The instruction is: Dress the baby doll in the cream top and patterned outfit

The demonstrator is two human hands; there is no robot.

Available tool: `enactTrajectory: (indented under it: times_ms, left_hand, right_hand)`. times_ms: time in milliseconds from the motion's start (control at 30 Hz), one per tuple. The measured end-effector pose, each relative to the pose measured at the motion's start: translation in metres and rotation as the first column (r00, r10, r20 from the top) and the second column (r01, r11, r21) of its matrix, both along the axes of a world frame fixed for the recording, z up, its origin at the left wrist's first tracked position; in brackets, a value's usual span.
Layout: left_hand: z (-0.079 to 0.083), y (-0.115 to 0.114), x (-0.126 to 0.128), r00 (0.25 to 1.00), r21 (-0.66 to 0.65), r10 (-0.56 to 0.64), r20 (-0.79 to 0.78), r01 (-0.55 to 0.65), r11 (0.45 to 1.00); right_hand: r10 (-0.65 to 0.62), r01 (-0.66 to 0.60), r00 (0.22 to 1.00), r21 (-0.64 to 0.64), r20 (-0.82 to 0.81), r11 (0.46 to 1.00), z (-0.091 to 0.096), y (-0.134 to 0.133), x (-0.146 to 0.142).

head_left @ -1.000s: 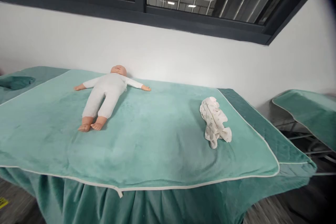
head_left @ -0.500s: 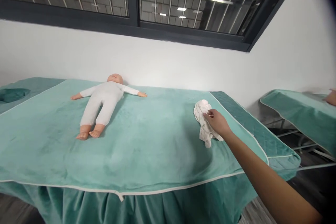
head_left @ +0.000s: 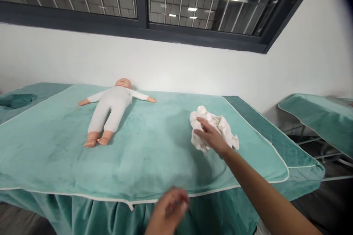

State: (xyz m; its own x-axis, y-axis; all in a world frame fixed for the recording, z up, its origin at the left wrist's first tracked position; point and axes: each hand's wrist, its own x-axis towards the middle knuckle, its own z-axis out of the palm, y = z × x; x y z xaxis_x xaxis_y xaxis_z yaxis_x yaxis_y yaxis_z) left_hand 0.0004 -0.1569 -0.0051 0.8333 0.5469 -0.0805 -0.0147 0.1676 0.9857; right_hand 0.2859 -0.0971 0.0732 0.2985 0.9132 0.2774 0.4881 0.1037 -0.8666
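White wall [head_left: 176, 66] and a dark-framed, barred window [head_left: 204, 41] back a table draped in a pale-green plush blanket with white piping [head_left: 154, 154]. Left of centre, a baby doll in a close-fitting white suit [head_left: 114, 97] lies on its back, arms outspread, apart from both hands. Right of centre, a crumpled white fabric piece [head_left: 227, 132] lies under the person's right hand [head_left: 208, 132]. Its thumb and fingers are spread against the folds; whether they pinch the fabric cannot be told. Compared with half a second earlier, the fabric is broader and reaches farther left, and the left hand [head_left: 169, 207] has entered at lower centre, blurred and loosely curled, with no object visible in it; how far it is closed is unclear. These changes suggest that handling of the fabric is only beginning, with the doll uninvolved.
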Motion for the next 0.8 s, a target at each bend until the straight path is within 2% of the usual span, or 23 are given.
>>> enactTrajectory:
  times_ms: [33,67,100,167,200,233,267,333,400,500,600,667,700,767,800]
  left_hand:
    - [0.002,0.021,0.006,0.994,-0.020,0.113,0.004,-0.113,0.993]
    - [0.006,0.041,0.012,0.944,-0.114,0.329,0.023,-0.325,0.939]
    - [0.010,0.059,0.019,0.876,-0.204,0.479,0.049,-0.461,0.864]
    - [0.020,0.087,0.033,0.836,-0.303,0.544,0.078,-0.500,0.812]
    - [0.024,0.097,0.039,0.832,-0.302,0.549,0.080,-0.505,0.809]
    - [0.027,0.105,0.045,0.837,-0.296,0.543,0.068,-0.503,0.812]
    - [0.029,0.110,0.049,0.844,-0.283,0.534,0.052,-0.501,0.818]
    - [0.028,0.116,0.056,0.854,-0.247,0.520,0.024,-0.499,0.831]
    - [0.022,0.118,0.058,0.853,-0.190,0.521,0.011,-0.510,0.839]
    - [0.012,0.118,0.057,0.835,-0.138,0.550,-0.001,-0.545,0.827]
    - [0.007,0.119,0.054,0.820,-0.196,0.572,0.001,-0.560,0.805]
    - [0.007,0.120,0.052,0.809,-0.252,0.588,-0.001,-0.569,0.783]
    - [0.008,0.120,0.052,0.804,-0.278,0.594,-0.003,-0.572,0.772]
    - [0.009,0.121,0.051,0.799,-0.309,0.602,-0.007,-0.574,0.758]
    - [0.009,0.121,0.050,0.797,-0.317,0.604,-0.009,-0.575,0.754]
  right_hand:
    - [0.078,-0.078,0.997,-0.023,0.010,0.997,-0.006,-0.006,-0.014]
    - [0.162,-0.161,0.987,-0.042,0.023,0.986,-0.011,-0.011,-0.029]
    - [0.263,-0.260,0.963,-0.052,0.052,0.964,-0.016,-0.017,-0.042]
    - [0.480,-0.476,0.863,-0.066,0.158,0.877,-0.021,-0.027,-0.065]
    - [0.544,-0.543,0.810,-0.071,0.220,0.837,-0.022,-0.031,-0.073]
    - [0.560,-0.564,0.779,-0.076,0.281,0.822,-0.022,-0.033,-0.077]
    - [0.525,-0.535,0.778,-0.074,0.345,0.842,-0.023,-0.033,-0.079]
    - [0.337,-0.357,0.800,-0.057,0.497,0.932,-0.026,-0.030,-0.074]
    - [0.125,-0.140,0.741,-0.030,0.660,0.990,-0.032,-0.023,-0.061]
    - [-0.056,0.082,0.601,0.009,0.797,0.997,-0.041,-0.009,-0.038]
    - [-0.162,0.216,0.575,0.042,0.802,0.975,-0.044,0.009,-0.017]
    - [-0.222,0.300,0.629,0.031,0.746,0.953,-0.044,0.022,-0.003]
    - [-0.253,0.330,0.692,0.015,0.676,0.944,-0.043,0.029,0.005]
    - [-0.318,0.361,0.830,-0.007,0.459,0.933,-0.042,0.040,0.020]
    - [-0.343,0.367,0.874,-0.005,0.344,0.930,-0.041,0.044,0.027]
